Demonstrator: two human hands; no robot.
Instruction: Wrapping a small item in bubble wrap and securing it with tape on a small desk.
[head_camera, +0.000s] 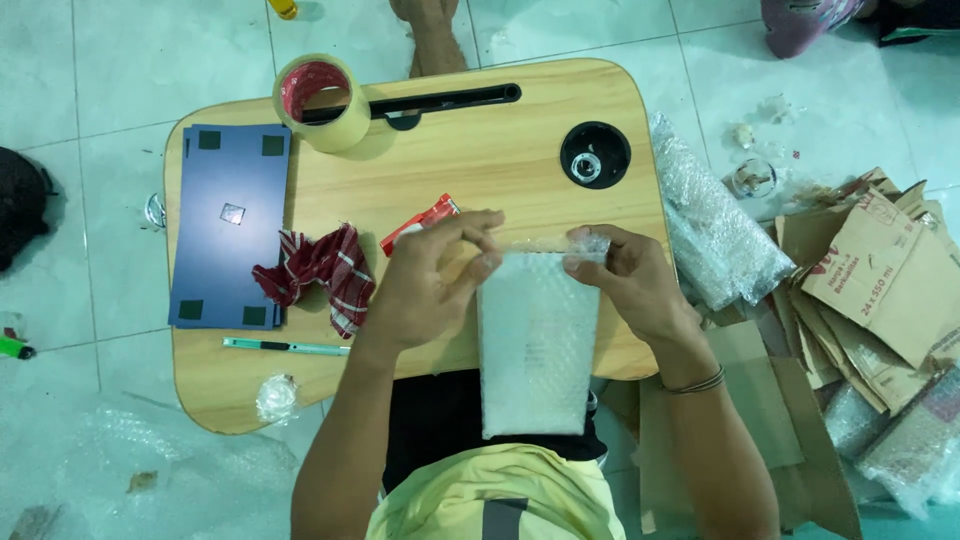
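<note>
Bubble-wrapped white packet (535, 350), oblong, upright; both hands' fingers (478, 262) pinched on top edge.

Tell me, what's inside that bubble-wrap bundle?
Both hands, left and right, pinch the bundle's top edge. Only white bubble wrap shows; its contents are covered.

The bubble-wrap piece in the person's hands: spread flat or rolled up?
Spread flat. The bubble-wrap piece hangs as a flat rectangle, pinched at its top corners by the left hand and right hand.
</note>
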